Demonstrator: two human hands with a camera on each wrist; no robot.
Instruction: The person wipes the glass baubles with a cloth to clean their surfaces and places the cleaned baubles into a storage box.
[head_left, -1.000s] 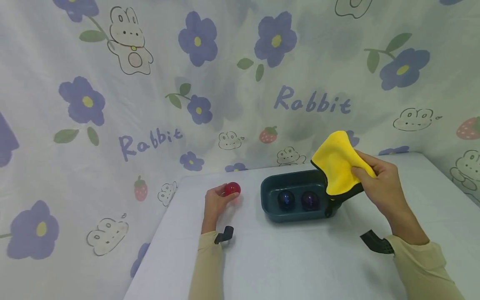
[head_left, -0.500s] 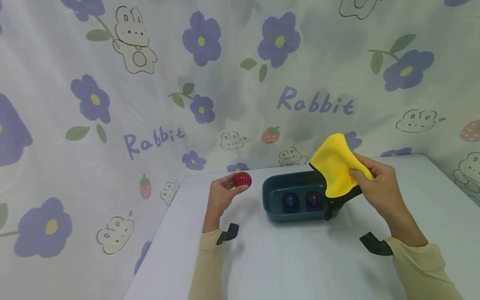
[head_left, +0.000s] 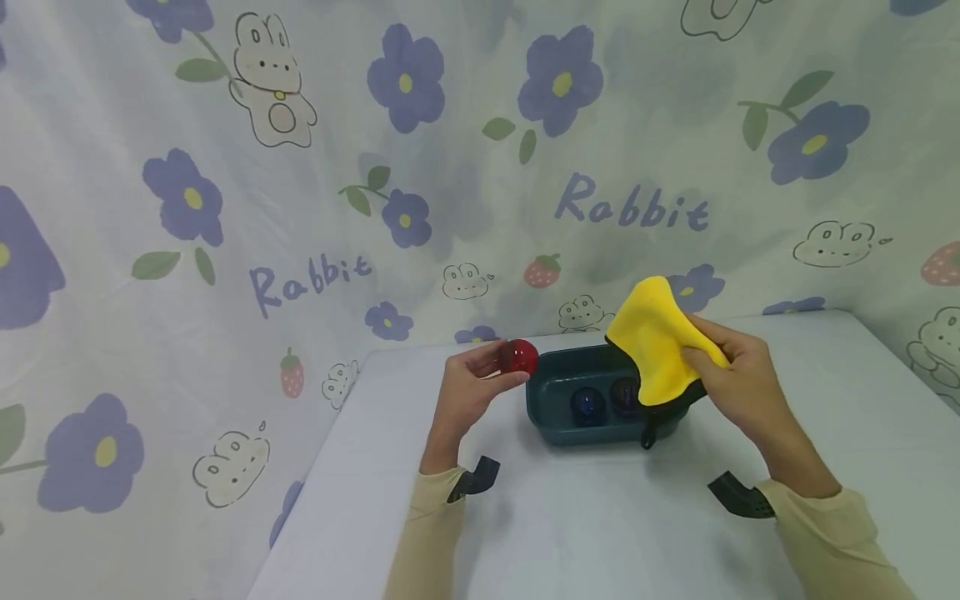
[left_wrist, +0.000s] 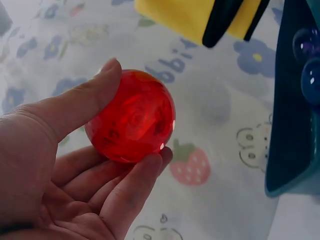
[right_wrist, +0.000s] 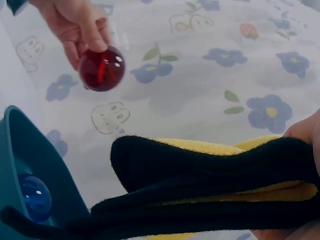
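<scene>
My left hand (head_left: pixel 468 392) pinches a clear red ball (left_wrist: pixel 132 117) between thumb and fingers, raised near the left end of a dark teal bin (head_left: pixel 558 432). In the right hand (head_left: pixel 742 375) is a folded yellow cloth (head_left: pixel 656 337) with black edging, gripped at its right side. The cloth hangs over the right part of the bin, and a small black loop dangles from it. Inside the bin lie a clear blue ball (head_left: pixel 588 406) and a purple ball (head_left: pixel 624 395), the latter partly hidden by the cloth.
A white-covered table (head_left: pixel 570 517) carries the bin near its back edge. Behind it and to the left hangs a pale curtain (head_left: pixel 480 167) printed with flowers and rabbits. Each wrist wears a black camera mount (head_left: pixel 477 477).
The left hand has lifted the red ball off the table and carried it right, toward the bin. The right hand has shifted slightly left with the cloth.
</scene>
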